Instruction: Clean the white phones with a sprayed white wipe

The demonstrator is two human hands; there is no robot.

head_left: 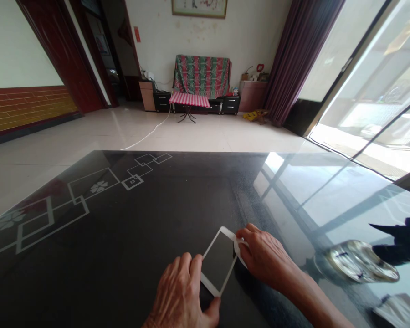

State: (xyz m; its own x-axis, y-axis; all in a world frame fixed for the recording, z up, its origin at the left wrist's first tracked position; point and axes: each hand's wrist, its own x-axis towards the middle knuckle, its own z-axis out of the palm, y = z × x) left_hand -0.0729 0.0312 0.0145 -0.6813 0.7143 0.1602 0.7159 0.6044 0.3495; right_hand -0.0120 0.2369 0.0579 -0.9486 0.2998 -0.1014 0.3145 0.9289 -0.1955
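Note:
A white-framed phone (219,261) with a dark screen is tilted slantwise just over the black tabletop. My left hand (184,289) grips its lower left side, thumb at the bottom corner and fingers along the left edge. At the upper right corner, my right hand (264,253) pinches a piece of white tissue or cloth (238,248) against the phone's edge. Much of that white piece is hidden under the right fingers. To the right is a clear bottle (362,262) with a black spray head (405,241), partly cut off by the frame.
The glossy black table (150,218) carries a grey square-and-flower pattern on its left and window reflections on its right. A crumpled white cloth or tissue (398,310) lies at the lower right. Beyond stand a small checked-cloth table (189,99) and low cabinets (230,105).

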